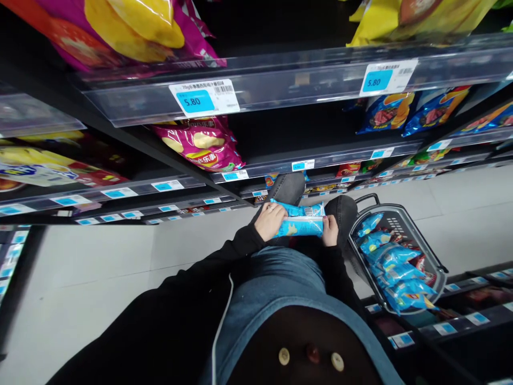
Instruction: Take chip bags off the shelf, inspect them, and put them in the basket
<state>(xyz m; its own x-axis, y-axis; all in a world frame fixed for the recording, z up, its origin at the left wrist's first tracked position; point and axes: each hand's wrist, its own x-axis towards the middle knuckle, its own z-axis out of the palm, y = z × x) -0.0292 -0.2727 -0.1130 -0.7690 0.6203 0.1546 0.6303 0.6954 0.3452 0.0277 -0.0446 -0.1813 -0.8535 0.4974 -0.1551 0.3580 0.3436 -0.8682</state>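
A shiny blue snack bag [301, 226] lies across my knees, its long side running left to right. My left hand [271, 220], with a ring on one finger, is closed on the bag's left end. At the right end, my right hand [329, 231] pinches the edge of the bag between thumb and fingers. A pale seam or fold crosses the blue packaging, and I cannot tell whether a second bag lies behind it. To the right stands a grey shopping basket [435, 254] holding several blue snack bags [395, 256] and some red packets.
Shelves with a clear front rail [280, 80] rise before me. A magenta chip bag [204, 141] sits on the second shelf, with blue bags [387, 113] farther right. Behind the basket runs another low shelf [444, 327]. Pale floor tiles [100, 267] stretch to the left.
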